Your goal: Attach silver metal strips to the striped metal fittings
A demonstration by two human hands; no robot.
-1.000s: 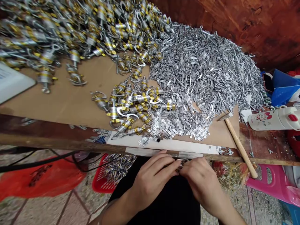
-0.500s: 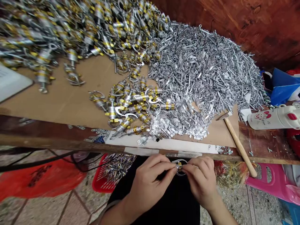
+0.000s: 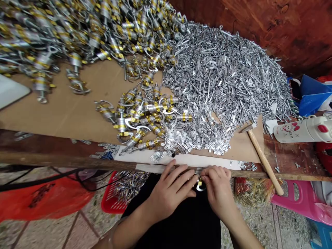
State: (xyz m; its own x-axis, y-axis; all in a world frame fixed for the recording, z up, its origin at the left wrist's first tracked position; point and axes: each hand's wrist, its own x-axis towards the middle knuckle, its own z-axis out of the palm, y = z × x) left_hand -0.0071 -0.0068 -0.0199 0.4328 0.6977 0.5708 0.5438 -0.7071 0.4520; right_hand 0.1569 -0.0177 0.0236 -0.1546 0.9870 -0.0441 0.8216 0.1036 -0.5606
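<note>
At the table's front edge, my right hand pinches a small metal fitting with a yellow piece and a silver curved hook. My left hand is beside it, fingers stretched out and slightly apart, their tips close to the fitting. Whether those fingertips touch it I cannot tell, since they hide part of it. On the cardboard just beyond lie several similar silver-and-yellow fittings with curved hooks. To their right spreads a heap of small flat two-holed metal plates and eye-ended pins.
A wooden-handled hammer lies over the table's right front edge, near a white bottle. A large pile of silver-and-yellow fittings fills the back left. Below are a red basket, a red plastic bag and a pink stool.
My left fingers have gone from pinching the fitting to stretched out beside it. My right hand still holds it, slightly nearer the table edge, with the hook now pointing down.
</note>
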